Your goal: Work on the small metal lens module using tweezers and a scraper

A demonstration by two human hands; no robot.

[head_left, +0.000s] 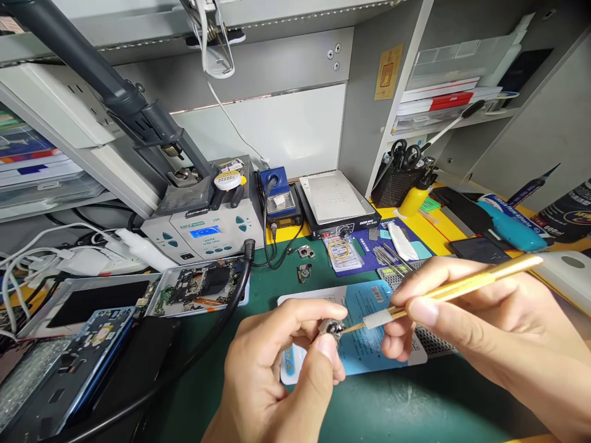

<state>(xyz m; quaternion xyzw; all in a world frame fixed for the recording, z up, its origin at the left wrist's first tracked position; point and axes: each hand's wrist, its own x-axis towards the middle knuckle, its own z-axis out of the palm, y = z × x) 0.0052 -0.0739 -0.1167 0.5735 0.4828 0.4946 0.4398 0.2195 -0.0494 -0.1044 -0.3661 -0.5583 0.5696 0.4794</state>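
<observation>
My left hand [277,363] pinches a small metal camera module [331,328] between thumb and fingers, above the green mat [406,406]. My right hand [484,320] grips a gold-handled tool [462,286] like a pen. Its tip touches the module. Under both hands lies a blue and white packet [369,351].
Opened phones [198,286] and a blue phone back [87,351] lie at the left. A hot-air station [207,231] with black hose, a soldering stand [277,197] and a heating plate [332,203] stand behind. Two small loose parts [305,261] and a tool holder [399,178] sit further back.
</observation>
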